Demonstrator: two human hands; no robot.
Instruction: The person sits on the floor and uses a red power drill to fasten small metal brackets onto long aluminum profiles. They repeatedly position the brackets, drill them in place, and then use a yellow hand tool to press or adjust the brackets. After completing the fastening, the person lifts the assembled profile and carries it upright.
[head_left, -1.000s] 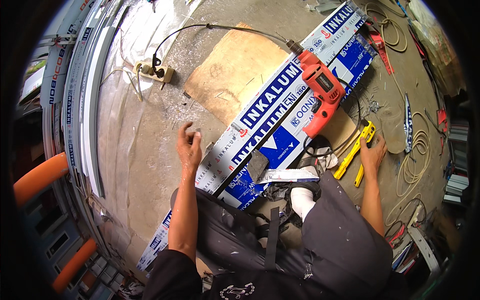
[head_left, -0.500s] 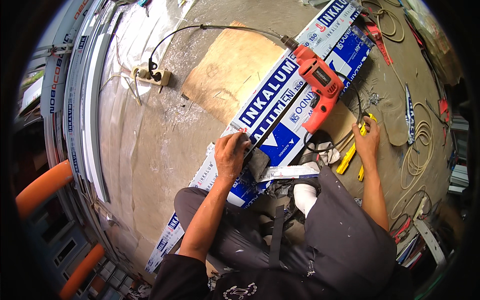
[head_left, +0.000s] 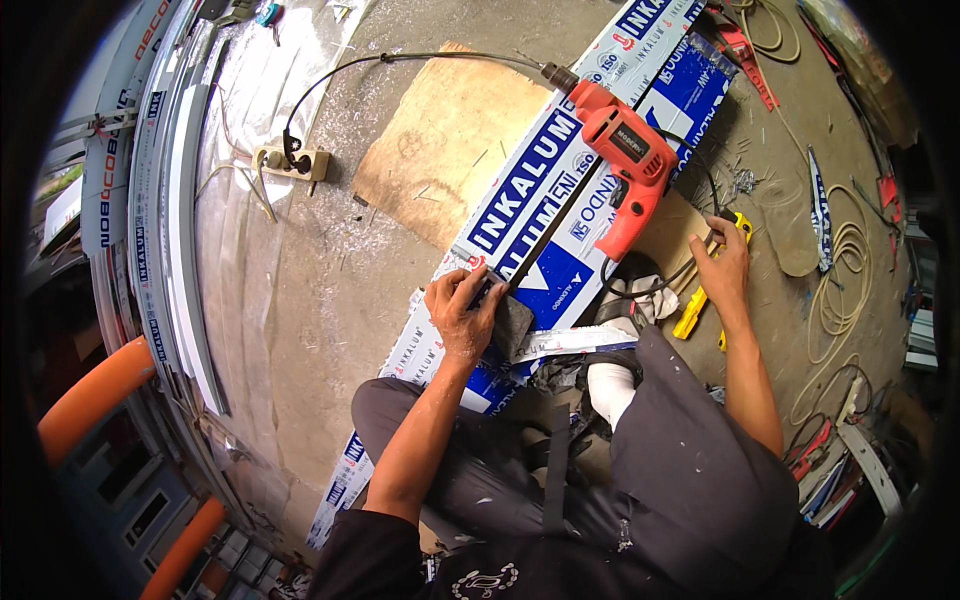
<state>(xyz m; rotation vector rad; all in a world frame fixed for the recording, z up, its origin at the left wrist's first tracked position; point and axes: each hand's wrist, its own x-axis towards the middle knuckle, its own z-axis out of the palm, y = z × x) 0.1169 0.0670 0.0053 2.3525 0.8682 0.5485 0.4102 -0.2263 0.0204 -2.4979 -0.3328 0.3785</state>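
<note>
A white-and-blue film-wrapped metal profile (head_left: pixel 530 190) runs diagonally in front of me. My left hand (head_left: pixel 465 315) rests on its near part, fingers closed around a small grey metal piece (head_left: pixel 482 272), mostly hidden by the fingers. A dark grey block (head_left: pixel 513 325) sits beside that hand. Across the profiles lies a red electric drill (head_left: pixel 625 150), its chuck pointing up and left. At the right, my right hand (head_left: pixel 725 268) pinches the drill's black cable (head_left: pixel 640 296) between thumb and fingers. Partly under this hand, a yellow tool (head_left: pixel 692 312) lies on the floor.
A plywood sheet (head_left: pixel 450 140) lies beyond the profile, and a beige power strip (head_left: pixel 290 163) with a plugged-in black cord is to its left. Long profiles (head_left: pixel 150 230) are stacked at the far left. A coiled pale hose (head_left: pixel 850 260) and tools lie at right.
My right hand has shifted left from the yellow tool to the black cable. My left hand stays on the profile. The whole view has shifted slightly.
</note>
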